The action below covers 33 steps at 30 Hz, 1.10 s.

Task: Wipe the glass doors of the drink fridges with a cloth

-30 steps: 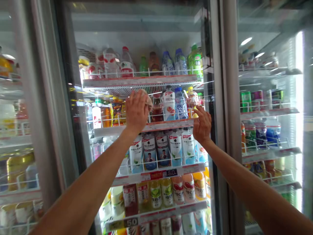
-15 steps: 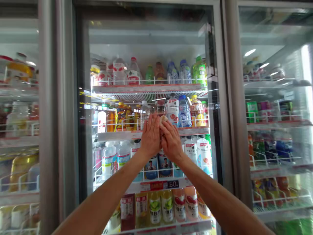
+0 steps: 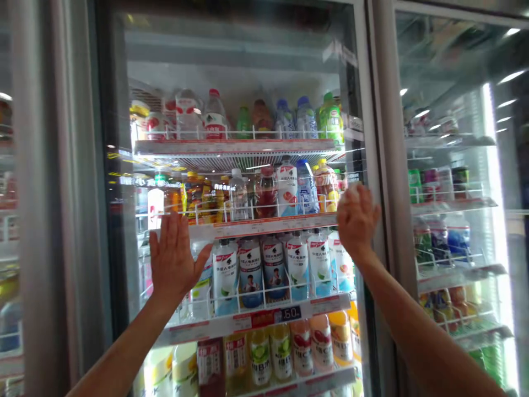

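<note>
My left hand (image 3: pixel 173 259) lies flat and open on the glass door (image 3: pixel 248 66) of a drinks fridge, fingers spread, at the door's lower left. My right hand (image 3: pixel 356 220) is pressed against the same glass near its right frame, level with the second shelf. A pale cloth (image 3: pixel 349 191) shows at its fingertips, mostly hidden under the hand. Behind the glass stand rows of bottles (image 3: pixel 264 264) on wire shelves with red-edged price strips (image 3: pixel 268 225).
Grey door frames (image 3: pixel 382 138) separate this fridge from glass-fronted fridges on the left (image 3: pixel 25 220) and right (image 3: pixel 454 193), both stocked with cans and bottles. A digital price tag (image 3: pixel 290 313) sits on the third shelf edge.
The cloth was under my left hand, then both hands met at the door's middle. Now they have moved apart: left hand down and left with nothing in it, right hand to the right edge with the cloth.
</note>
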{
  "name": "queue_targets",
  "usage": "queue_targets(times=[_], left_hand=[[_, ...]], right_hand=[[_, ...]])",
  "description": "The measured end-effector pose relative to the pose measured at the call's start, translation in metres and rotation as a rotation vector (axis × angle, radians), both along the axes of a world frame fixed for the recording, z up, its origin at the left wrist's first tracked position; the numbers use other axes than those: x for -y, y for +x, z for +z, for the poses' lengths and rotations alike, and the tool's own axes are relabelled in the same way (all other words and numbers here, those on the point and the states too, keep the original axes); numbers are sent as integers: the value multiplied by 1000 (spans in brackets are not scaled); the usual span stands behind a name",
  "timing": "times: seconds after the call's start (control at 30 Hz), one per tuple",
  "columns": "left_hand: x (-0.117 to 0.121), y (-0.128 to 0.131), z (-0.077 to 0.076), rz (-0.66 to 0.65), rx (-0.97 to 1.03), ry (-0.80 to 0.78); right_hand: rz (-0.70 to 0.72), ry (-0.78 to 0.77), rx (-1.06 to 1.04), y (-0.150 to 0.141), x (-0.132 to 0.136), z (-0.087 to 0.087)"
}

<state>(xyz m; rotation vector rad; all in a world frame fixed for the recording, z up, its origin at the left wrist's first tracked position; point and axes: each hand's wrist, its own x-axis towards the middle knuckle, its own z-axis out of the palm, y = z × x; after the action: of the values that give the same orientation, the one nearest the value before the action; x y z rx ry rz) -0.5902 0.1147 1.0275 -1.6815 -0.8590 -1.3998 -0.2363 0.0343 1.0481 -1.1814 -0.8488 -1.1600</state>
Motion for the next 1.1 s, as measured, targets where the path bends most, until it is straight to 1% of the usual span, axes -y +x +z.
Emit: queue_targets(times=[0.03,0.07,0.1,0.13,0.17,0.23,0.27,0.3,0.33,0.37,0.4,0.43,0.5,0.53,0.57,0.6,0.63,0.67,0.7,0.77,0.8,0.83,0.87,0.9,0.93,1.0,1.03,1.07,1.1], left_hand=[[0,1,0,-2,4,-3],[1,1,0,-5,7,-5],[1,0,0,-7,9,-7],[2,0,0,-9,9,-8],[2,-1,0,-12,9,-7],[4,-2,0,-14,2,-6],[4,-3,0,-13,0,-4],[4,-3,0,-13,0,-3],[5,-3,0,-13,3,-4],[5,-3,0,-14,7,-8],[4,-3,0,-16,11,-12],[4,-3,-1,-19,16,-15],[3,-3,-1,-29,20,-15],[3,-3,-1,-34,19,-11],[2,-3,-1,-39,19,-4],[2,-4,-1,-45,19,2],[2,-4,-1,-51,16,6],[2,-5,-1,-58,13,9],[3,-5,-1,-65,11,12],[3,-6,-1,-79,7,16],[3,-6,-1,-83,8,18],[3,-6,-1,-86,10,21],[3,-6,-2,-87,13,22],[3,-6,-2,-86,15,21],[3,-5,-2,-86,18,19],[2,-5,-2,-86,26,15],[2,-5,-2,-89,29,13],[2,-5,-2,-92,33,10],[2,-5,-3,-95,34,8]], right_hand=[[16,38,-71,10,2,0],[36,67,-110,7,1,-1],[56,79,-110,-7,-2,-3],[75,67,-73,-31,-7,-7],[85,39,-12,-62,-13,-12],[137,-83,199,-127,-24,-25],[152,-132,334,-152,-27,-30],[160,-178,455,-167,-29,-35],[155,-209,544,-171,-28,-39],[136,-214,577,-163,-26,-41],[107,-190,549,-145,-22,-41],[74,-144,469,-120,-18,-39],[25,5,227,-70,-10,-29],[18,74,117,-53,-9,-24],[19,124,38,-45,-9,-19],[24,148,-6,-48,-11,-16],[30,143,-11,-61,-14,-15],[38,105,32,-82,-18,-17],[47,41,118,-106,-21,-21],[82,-124,376,-148,-24,-34],[100,-195,488,-158,-24,-41],[109,-243,561,-158,-21,-48],[106,-254,570,-148,-17,-54],[94,-233,524,-129,-12,-59],[76,-190,439,-105,-7,-62],[43,-48,211,-58,0,-61],[39,29,104,-42,0,-59],[43,85,23,-37,-1,-58],[53,116,-27,-42,-4,-57]])
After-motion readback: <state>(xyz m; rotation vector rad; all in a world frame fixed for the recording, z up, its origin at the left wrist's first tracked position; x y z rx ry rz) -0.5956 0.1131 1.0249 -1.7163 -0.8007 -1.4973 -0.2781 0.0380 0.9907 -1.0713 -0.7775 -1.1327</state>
